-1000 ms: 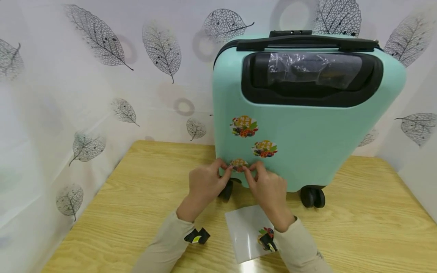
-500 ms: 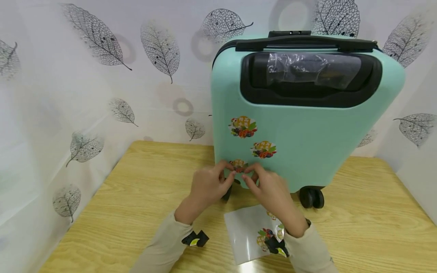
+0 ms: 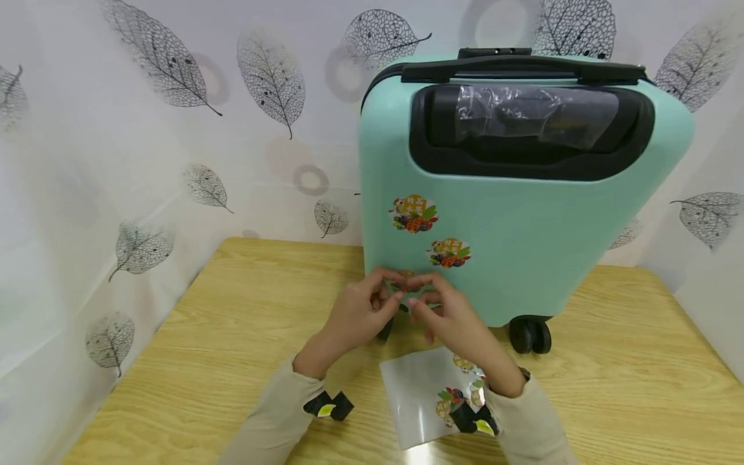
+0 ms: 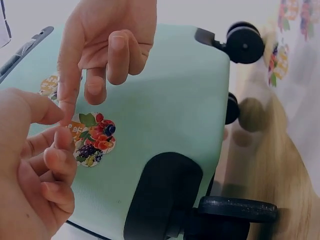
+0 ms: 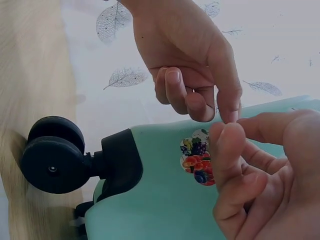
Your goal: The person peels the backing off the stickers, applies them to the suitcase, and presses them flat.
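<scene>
A mint-green suitcase (image 3: 523,239) stands upright on the wooden table. Low on its left side is a round fruit-print sticker (image 4: 100,140), lying against the shell and partly covered by fingers. My left hand (image 3: 357,313) comes from the left, its index finger reaching over the sticker and its thumb apart below. From the other side my right hand (image 3: 459,316) mirrors it, index finger extended over the sticker, other fingers loosely bent. In the right wrist view the fingertips of both hands meet beside the sticker (image 5: 197,162), with nothing gripped between them.
Two more fruit stickers, an upper one (image 3: 414,214) and a middle one (image 3: 449,252), are on the shell. A glossy sticker sheet (image 3: 407,391) lies on the table (image 3: 250,310) before the suitcase. Black wheels (image 3: 530,334) support it. A leaf-patterned cloth hangs behind.
My fingers have gone from pinching at the sticker's two edges to lying over it, index fingertips closer together and thumbs drawn off. The right forearm has shifted right, uncovering more of the sheet.
</scene>
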`<state>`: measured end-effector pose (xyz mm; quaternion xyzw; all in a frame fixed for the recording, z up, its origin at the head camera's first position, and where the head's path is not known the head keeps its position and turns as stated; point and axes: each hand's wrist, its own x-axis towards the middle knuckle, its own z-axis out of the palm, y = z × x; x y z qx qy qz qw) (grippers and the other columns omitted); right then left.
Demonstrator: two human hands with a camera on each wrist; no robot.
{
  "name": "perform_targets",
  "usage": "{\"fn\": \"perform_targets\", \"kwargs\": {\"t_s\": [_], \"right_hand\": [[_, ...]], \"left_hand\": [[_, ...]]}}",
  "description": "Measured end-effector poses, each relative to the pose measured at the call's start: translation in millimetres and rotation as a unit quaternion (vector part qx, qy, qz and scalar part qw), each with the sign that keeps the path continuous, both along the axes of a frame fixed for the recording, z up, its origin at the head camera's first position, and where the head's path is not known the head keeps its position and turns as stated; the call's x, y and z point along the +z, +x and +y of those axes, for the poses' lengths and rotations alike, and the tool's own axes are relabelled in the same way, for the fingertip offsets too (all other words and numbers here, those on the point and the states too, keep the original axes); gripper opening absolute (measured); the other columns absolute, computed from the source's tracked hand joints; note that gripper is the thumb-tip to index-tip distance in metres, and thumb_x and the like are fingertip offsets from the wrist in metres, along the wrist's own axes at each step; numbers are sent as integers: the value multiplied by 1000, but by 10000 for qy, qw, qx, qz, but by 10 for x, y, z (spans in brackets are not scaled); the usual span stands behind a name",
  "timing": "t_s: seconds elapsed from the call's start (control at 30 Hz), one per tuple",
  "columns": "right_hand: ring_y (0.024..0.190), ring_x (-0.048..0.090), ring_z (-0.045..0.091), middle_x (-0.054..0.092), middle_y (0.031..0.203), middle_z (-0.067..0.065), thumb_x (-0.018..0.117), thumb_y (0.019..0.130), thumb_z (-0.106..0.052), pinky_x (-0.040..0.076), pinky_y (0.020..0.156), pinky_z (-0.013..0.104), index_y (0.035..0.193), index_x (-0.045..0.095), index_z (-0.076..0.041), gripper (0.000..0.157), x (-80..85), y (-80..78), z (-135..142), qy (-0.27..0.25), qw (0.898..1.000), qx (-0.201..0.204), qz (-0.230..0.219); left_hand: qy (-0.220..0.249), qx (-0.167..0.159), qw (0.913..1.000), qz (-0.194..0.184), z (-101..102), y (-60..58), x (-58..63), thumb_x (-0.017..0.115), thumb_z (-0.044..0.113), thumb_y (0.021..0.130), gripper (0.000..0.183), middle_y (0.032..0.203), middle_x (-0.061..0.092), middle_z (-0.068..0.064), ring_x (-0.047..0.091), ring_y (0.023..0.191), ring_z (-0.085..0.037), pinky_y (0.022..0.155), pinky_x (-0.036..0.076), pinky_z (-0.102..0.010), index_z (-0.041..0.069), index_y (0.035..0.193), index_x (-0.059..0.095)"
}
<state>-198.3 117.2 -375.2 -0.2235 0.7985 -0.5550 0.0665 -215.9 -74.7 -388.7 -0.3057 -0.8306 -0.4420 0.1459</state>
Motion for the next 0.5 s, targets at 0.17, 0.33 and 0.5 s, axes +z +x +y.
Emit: {"fn": "perform_targets", "kwargs": {"t_s": [0.17,0.33,0.5], "right_hand": [[60,57,12,61,101,23,51,100,-14,50,48,33,129,45,-2,32,-24,-20,2,-227,9997,122,-7],[64,57,11,59,103,26,50,101,-11,51,49,33,131,43,0,33,-36,-38,28,-443,9985,330,0],[55,55,19,60,95,14,46,101,-9,50,50,33,135,41,-2,35,-23,-54,87,-655,9960,555,-239]], "left_hand": [[20,-184,9996,-193,-16,-5,6,61,11,93,21,67,59,0,40,49,1,45,36,-18,9,114,61],[149,-400,9983,-397,-27,-10,12,60,9,94,23,69,59,-2,41,50,1,46,37,-19,8,117,59],[329,-616,9949,-722,-38,-11,29,59,9,95,26,72,58,-4,41,52,-1,48,37,-20,7,121,58]]}}
